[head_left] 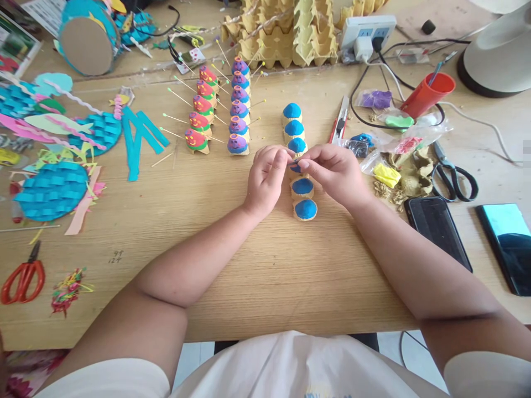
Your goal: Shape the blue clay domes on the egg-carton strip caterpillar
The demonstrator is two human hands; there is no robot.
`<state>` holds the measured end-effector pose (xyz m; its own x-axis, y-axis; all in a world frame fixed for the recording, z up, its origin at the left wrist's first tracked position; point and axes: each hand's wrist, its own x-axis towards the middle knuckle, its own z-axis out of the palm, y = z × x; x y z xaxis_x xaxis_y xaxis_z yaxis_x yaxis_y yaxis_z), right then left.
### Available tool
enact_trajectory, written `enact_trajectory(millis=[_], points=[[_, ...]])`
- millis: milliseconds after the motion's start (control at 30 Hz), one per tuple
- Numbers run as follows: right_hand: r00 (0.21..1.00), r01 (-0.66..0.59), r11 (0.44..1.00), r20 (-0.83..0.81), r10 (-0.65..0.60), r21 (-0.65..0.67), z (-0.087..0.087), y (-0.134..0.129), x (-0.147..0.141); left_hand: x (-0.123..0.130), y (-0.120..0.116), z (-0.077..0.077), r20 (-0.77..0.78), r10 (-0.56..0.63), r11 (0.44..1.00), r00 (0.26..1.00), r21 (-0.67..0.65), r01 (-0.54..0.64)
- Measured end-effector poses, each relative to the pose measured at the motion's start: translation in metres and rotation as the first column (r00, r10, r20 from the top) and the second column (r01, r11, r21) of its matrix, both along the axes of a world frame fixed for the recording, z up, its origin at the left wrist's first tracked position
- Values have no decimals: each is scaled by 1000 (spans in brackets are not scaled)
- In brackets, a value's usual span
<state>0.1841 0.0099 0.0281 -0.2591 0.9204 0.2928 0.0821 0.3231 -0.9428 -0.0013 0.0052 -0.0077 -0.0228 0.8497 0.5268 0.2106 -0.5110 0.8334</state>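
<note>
A strip of egg-carton cups [302,198] lies lengthwise in front of me, its domes capped with blue clay [306,209]. Over the middle of the strip my left hand [267,177] is closed, thumb against curled fingers. My right hand [334,171] pinches thumb and forefinger together from the other side, and the fingertips of both hands nearly meet. Whatever lies between them is too small and covered to make out. Left of the strip stand two finished-looking carton caterpillars with stick feelers, one with red and green clay [197,139], the other with purple and blue [238,145].
Right of my hands lie a utility knife [340,120], bagged yellow clay [387,174], black-handled scissors [454,179] and two phones [437,229]. A red cup [429,94] leans there. Egg cartons [286,41] and a power strip [368,30] sit behind. Paper crafts [53,190] and red-handled scissors [25,279] are left.
</note>
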Motion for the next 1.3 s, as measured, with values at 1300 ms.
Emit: enact_trajectory(millis=[1300], points=[[996,-24,999,-82,26,24,2,2,-1,0,-3,3,70,-38,999,997,2,38]])
